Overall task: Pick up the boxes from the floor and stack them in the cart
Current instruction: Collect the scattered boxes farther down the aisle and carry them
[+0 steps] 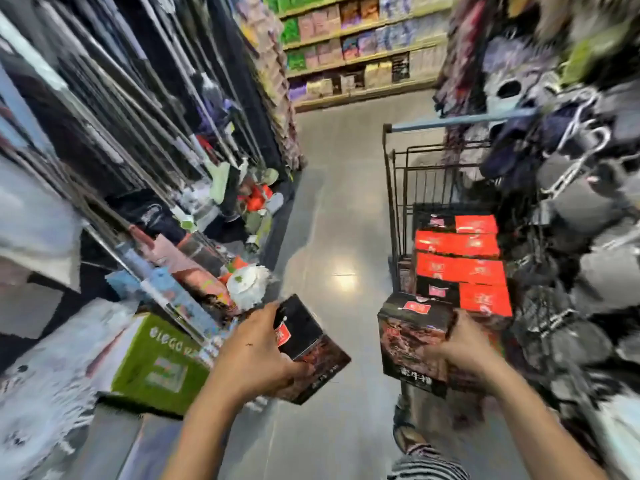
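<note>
Left: my left hand (pixel 254 355) grips a black box (pixel 304 344), held above the aisle floor. Centre-right: my right hand (pixel 460 344) clasps a second black box (pixel 412 337), just beside the near end of the cart's load. Right: the wire cart (pixel 393 188) holds several red-and-black boxes (pixel 460 265) in stacked rows. Loading appears well advanced. These two boxes remain to be placed, and I cannot tell whether more lie on the floor.

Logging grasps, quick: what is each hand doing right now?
Left hand: grips a black box, tilted.
Right hand: grips a second black box.
</note>
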Tool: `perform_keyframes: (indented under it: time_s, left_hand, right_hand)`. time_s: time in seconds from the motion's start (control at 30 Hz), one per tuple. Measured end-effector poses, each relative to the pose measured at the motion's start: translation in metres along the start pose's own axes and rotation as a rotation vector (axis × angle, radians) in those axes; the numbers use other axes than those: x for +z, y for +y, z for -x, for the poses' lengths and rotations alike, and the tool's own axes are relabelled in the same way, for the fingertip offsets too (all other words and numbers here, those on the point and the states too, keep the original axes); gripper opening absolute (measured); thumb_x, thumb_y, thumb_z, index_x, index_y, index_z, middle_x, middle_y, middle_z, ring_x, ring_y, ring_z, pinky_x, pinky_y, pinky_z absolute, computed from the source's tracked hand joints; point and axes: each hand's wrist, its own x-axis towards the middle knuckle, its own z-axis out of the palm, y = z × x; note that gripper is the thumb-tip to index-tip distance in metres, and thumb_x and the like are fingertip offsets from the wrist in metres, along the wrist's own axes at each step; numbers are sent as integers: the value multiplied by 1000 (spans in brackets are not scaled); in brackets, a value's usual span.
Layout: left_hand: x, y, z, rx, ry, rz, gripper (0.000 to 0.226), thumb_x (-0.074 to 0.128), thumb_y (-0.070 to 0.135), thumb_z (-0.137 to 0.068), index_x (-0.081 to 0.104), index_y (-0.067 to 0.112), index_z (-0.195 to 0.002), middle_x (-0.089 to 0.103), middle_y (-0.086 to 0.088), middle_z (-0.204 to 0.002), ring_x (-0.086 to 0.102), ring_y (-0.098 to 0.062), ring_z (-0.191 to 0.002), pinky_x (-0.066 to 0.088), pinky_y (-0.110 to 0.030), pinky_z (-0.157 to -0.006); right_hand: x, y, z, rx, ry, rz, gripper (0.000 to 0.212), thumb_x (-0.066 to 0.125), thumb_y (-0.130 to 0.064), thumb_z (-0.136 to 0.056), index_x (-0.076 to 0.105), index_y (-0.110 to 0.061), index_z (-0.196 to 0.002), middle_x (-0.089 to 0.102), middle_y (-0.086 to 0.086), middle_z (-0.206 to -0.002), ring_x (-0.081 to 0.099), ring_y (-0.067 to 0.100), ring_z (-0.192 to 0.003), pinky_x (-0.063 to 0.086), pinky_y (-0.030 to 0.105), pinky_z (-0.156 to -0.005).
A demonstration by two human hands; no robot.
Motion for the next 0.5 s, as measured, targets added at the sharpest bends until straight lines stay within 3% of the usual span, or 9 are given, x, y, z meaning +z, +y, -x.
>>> perform_keyframes:
  time_s: [0.1,0.2,0.3,0.37,0.43,0.5]
  left_hand:
    - [26,40,-56,138,-31,-56,75,70,66,-49,47,39,-114,60,17,-101,60,-9,-96,52,-37,-81]
    - [55,86,-104,288,-79,-105,77,66,70,-49,49,36,-117,61,15,-102,61,-11,-96,51,-35,-79]
    - [88,128,-139,444,-110,-161,86,59,79,-55,43,34,-127,59,11,-109,57,-14,-99,49,-34,-82]
    - [111,150,-154,503,-125,-191,93,56,82,-58,38,32,-134,57,8,-112,55,-17,-101,47,-35,-84]
    - [136,163,-166,562,-160,-221,97,57,81,-60,34,29,-138,55,6,-115,54,-19,-103,45,-34,-86]
    - [157,169,-174,605,-210,-252,100,59,76,-60,30,26,-142,53,5,-121,52,-20,-107,43,-33,-88]
  right_hand:
    - [-31,29,-26,82,80,-49,87,95,-20,-44,50,-13,-118,62,0,-108,61,20,-104,43,25,-80]
    - [-58,53,-40,148,174,-92,79,89,-7,-55,50,-4,-124,62,7,-111,61,26,-109,36,22,-72]
    - [-76,83,-52,160,265,-155,62,87,3,-54,56,-11,-107,68,7,-103,64,20,-95,40,19,-70]
    - [-86,101,-56,134,291,-209,62,86,8,-52,53,-19,-97,66,1,-97,59,13,-88,38,17,-66]
    - [-94,117,-58,145,263,-235,74,90,2,-47,49,-15,-107,60,0,-103,57,14,-97,37,19,-72]
    - [-99,136,-59,160,229,-247,89,94,-12,-39,48,-12,-115,63,-1,-105,61,16,-100,45,16,-78]
